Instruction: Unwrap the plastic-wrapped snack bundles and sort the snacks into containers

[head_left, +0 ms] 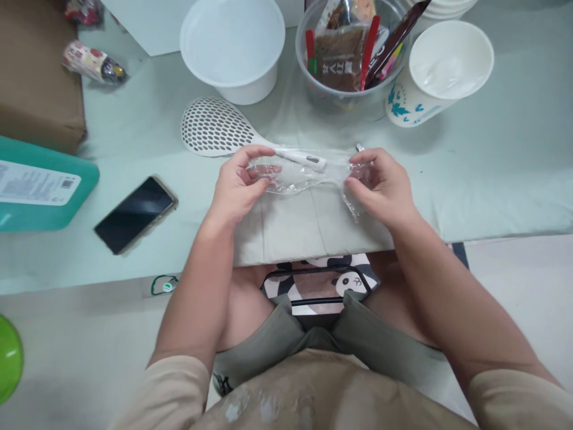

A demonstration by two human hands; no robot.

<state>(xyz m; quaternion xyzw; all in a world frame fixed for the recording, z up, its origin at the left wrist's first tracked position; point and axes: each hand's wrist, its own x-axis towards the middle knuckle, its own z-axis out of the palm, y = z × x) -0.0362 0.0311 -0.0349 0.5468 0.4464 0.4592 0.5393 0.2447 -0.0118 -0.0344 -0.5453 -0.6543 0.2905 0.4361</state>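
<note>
Across the cloth-covered surface (492, 179), clear plastic film (293, 183) is loosely pinched between the half-curled left hand (239, 188) and right hand (387, 188), apparently to be kept spread.

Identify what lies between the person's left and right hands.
In the head view, clear plastic spans from the left hand to the right hand; the white skimmer's handle reaches into that gap too.
</note>
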